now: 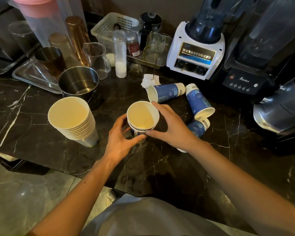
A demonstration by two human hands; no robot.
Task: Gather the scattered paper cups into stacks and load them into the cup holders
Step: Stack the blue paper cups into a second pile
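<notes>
— Both hands are wrapping one small stack (142, 119): the left hand (121, 138) is cupping its base, the right hand (169, 124) is pinching its rim with thumb and fingers. It is sitting mid-counter (41, 150), between the tall stack (73, 120) on the left and three loose cups lying on their sides.

— What is worrying you?

— The top cup is looking slightly skewed in the one below. If they are pressing down like that, I'd guess the thin paper rim is going to crease or jam. And that tall stack is leaning near the counter's edge; a nudge could topple it.

— And the loose ones?

— Tapered, glossy blue outside, plain cream inside. The far cup (166, 92) and the right cup (198, 101) are free to roll on polished marble; the near cup (198, 126) is half hidden behind the right wrist. I am seeing no cup holders.
</notes>
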